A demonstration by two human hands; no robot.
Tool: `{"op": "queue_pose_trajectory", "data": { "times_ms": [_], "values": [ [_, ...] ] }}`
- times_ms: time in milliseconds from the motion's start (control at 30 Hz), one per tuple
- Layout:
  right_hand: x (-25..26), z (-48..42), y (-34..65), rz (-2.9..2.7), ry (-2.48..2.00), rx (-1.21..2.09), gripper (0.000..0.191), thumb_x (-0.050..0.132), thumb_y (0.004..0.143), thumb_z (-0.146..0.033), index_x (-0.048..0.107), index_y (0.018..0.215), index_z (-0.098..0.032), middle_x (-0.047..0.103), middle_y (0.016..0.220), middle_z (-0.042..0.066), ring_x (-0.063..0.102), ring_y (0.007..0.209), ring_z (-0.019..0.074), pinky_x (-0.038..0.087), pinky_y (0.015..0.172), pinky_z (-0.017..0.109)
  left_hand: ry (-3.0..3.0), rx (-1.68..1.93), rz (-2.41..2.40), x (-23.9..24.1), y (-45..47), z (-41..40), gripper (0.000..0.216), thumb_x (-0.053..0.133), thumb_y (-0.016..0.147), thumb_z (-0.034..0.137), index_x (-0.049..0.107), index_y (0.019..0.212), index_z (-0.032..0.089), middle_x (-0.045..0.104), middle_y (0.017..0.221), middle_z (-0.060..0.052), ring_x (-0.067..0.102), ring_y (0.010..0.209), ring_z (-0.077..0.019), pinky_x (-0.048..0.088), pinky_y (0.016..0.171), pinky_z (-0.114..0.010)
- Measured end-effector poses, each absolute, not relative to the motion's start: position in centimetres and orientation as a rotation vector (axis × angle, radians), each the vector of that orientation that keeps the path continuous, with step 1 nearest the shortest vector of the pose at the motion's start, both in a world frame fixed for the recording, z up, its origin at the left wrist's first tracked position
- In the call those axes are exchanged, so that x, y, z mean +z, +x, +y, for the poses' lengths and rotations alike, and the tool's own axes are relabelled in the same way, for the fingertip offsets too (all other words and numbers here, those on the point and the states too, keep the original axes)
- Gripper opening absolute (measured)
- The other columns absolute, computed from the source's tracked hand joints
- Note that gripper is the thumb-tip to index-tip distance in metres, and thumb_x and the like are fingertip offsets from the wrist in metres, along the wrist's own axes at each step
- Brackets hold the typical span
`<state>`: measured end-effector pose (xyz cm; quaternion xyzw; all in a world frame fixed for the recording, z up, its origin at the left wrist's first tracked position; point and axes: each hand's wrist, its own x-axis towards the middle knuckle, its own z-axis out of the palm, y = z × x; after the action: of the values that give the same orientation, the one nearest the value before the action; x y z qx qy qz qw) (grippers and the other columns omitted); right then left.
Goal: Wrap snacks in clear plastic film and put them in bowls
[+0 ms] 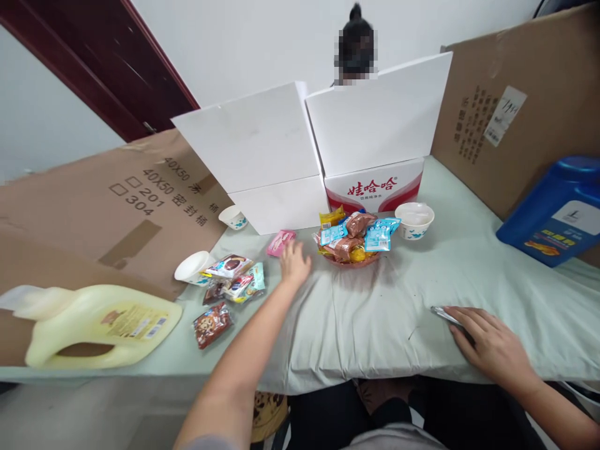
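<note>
My left hand [294, 263] reaches across the table, fingers curled over the near end of a pink snack packet [280, 242]. Just to its right sits a shallow dish [352, 261] heaped with several snack packets. My right hand [487, 345] lies flat near the table's front edge, fingers spread over a small silvery wrapper [442, 314]. Left of my left hand lies a loose group of snack packets [234, 280] beside a white paper cup [193, 267] on its side, and a cookie packet [212, 324] lies nearer me.
A pale green cloth [422, 281] covers the table. White boards [262, 140] and cardboard sheets [515, 100] wall it in; a person sits behind them. A yellow jug [94, 325] lies at left, a blue jug [557, 209] at right. Paper bowls [414, 220] stand near the boards.
</note>
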<state>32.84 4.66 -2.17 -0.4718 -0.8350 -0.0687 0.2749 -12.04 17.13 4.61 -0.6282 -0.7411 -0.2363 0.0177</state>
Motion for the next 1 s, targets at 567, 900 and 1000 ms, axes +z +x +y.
{"op": "queue_pose_trajectory", "data": {
  "times_ms": [567,900,1000],
  "values": [
    [-1.5,4.6,32.3,-2.214,-1.275,-0.174,0.031,0.051,0.092,-0.029,0.060,0.120,-0.021,0.070,0.106,0.007,0.063,0.097,0.0236,0.048,0.087,0.040,-1.865,-0.022,-2.471,5.6,-12.2,12.7,0.047,0.053,0.082,0.017,0.051,0.129,0.015,0.061,0.118,-0.019,0.060,0.107,-0.0326,0.047,0.088,-0.040],
    [-0.8,4.4,31.9,-2.210,-1.320,-0.121,0.031,0.050,0.091,-0.028,0.064,0.118,-0.020,0.071,0.106,0.007,0.064,0.096,0.0243,0.049,0.087,0.040,-3.241,-1.183,-2.274,6.3,-7.6,4.8,0.038,0.062,0.082,0.042,0.064,0.112,0.018,0.069,0.092,-0.007,0.065,0.077,-0.0189,0.053,0.066,-0.028],
    [-0.8,4.4,32.0,-2.218,-1.337,-0.095,0.032,0.049,0.092,-0.027,0.063,0.119,-0.020,0.070,0.108,0.008,0.063,0.098,0.0243,0.049,0.088,0.040,-2.864,-1.224,-2.233,3.4,-5.0,6.2,0.035,0.063,0.082,0.040,0.063,0.110,0.019,0.066,0.091,-0.006,0.063,0.083,-0.0195,0.053,0.072,-0.032]
  ]
}}
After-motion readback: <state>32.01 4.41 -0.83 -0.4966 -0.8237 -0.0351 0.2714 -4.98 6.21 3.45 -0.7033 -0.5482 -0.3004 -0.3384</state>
